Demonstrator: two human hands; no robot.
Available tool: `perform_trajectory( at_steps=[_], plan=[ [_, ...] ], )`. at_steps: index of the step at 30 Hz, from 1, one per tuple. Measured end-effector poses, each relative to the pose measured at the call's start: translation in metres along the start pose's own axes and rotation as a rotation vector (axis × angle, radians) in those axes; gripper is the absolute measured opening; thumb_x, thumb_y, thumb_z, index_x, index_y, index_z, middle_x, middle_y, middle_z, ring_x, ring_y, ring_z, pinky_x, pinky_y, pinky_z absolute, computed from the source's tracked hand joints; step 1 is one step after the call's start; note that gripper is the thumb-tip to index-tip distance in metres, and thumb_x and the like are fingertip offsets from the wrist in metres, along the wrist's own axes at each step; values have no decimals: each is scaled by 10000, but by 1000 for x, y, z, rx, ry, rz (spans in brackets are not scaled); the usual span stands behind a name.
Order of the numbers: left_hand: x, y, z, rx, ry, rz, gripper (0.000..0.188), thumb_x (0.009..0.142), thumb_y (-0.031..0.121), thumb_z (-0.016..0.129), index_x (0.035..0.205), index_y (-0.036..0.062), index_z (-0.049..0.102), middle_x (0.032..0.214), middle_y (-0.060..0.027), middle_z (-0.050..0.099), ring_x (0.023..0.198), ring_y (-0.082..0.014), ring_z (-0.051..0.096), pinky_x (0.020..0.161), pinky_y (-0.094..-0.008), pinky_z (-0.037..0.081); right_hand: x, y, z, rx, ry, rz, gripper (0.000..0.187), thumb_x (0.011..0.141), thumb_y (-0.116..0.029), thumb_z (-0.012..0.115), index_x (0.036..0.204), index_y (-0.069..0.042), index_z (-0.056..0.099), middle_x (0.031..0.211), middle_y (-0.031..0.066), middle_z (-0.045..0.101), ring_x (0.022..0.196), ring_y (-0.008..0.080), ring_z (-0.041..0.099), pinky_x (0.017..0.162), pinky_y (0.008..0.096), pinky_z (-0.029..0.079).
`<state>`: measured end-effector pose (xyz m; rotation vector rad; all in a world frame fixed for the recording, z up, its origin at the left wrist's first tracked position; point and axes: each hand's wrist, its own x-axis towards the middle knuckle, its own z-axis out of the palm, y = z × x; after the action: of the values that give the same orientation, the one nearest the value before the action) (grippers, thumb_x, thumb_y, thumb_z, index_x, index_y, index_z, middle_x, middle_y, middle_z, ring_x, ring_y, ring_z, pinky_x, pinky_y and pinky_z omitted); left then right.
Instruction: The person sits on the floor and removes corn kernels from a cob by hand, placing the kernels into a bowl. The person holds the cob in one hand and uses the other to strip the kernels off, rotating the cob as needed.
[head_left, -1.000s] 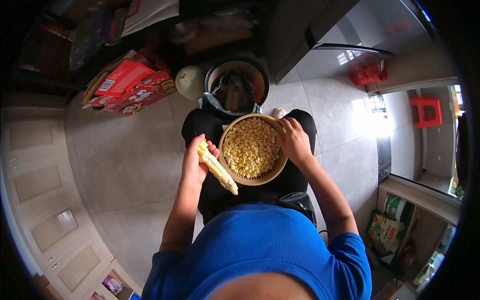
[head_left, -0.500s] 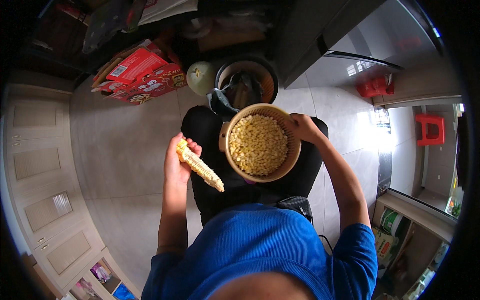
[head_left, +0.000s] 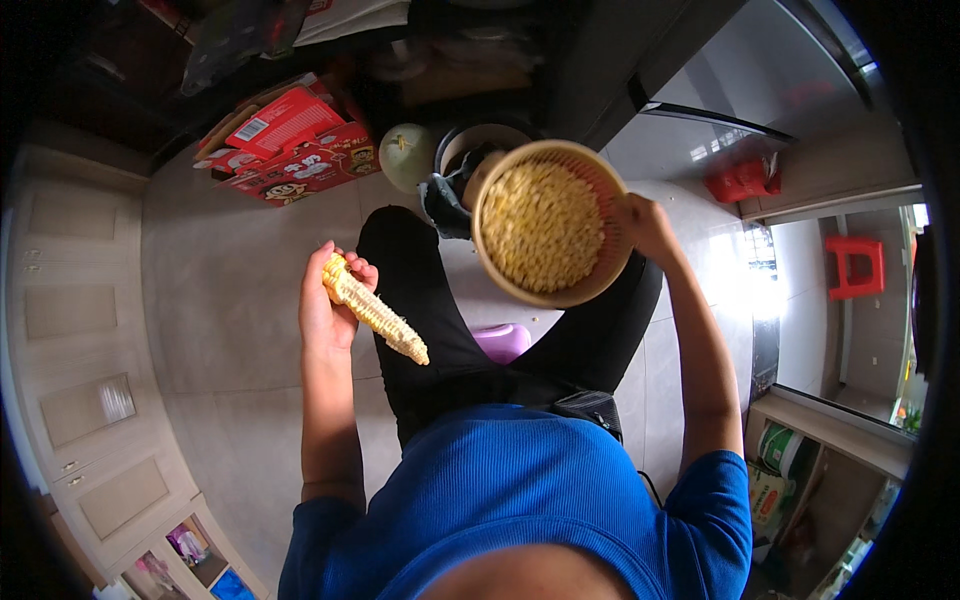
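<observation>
My left hand [head_left: 335,300] is closed around the yellow end of a corn cob [head_left: 378,314]; most of the cob's pale lower part is stripped of kernels. My right hand [head_left: 645,228] grips the right rim of a tan plastic basket [head_left: 489,262] with ribbed walls, fingers partly hidden. Loose corn kernels [head_left: 543,226] fill much of its bottom. The basket is held up over the gap between my knees, slightly tilted. Behind it stands a dark-lined bin [head_left: 448,205], partly covered by the basket.
A pale green round melon [head_left: 405,158] and an opened red carton [head_left: 300,150] stand beyond my left knee. Between my thighs shows a purple seat edge [head_left: 502,343]. A few kernels lie on the grey tile floor [head_left: 240,260]. A red stool [head_left: 855,267] is far right.
My right hand has lifted the basket up and away to the right from my lap, uncovering the purple thing. My left hand with the cob has moved slightly left.
</observation>
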<state>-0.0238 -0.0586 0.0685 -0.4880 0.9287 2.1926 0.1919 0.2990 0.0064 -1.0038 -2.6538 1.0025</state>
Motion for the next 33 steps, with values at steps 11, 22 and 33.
perform_trajectory(
  at_steps=[11,22,33],
  plan=[
    [11,-49,14,131,9,-233,185,782,175,633,768,73,479,707,-55,502,573,-123,465,540,-262,422,-5,-22,96,-200,-478,-283,265,814,-271,533,905,-29,595,802,186,612,780,360,588,702,435,463],
    [59,-77,69,1276,-345,-265,332,738,101,679,1035,19,555,873,-76,565,725,-111,543,563,-234,449,-27,0,21,663,-125,-60,202,850,-166,546,947,5,591,809,91,637,691,176,602,664,269,479],
    [83,-116,102,2319,-737,139,252,631,56,643,853,-3,540,731,-143,602,695,-216,615,641,-319,468,-141,262,179,111,-145,698,168,724,-139,517,768,-33,639,731,200,627,717,339,626,689,414,495]
  ],
)
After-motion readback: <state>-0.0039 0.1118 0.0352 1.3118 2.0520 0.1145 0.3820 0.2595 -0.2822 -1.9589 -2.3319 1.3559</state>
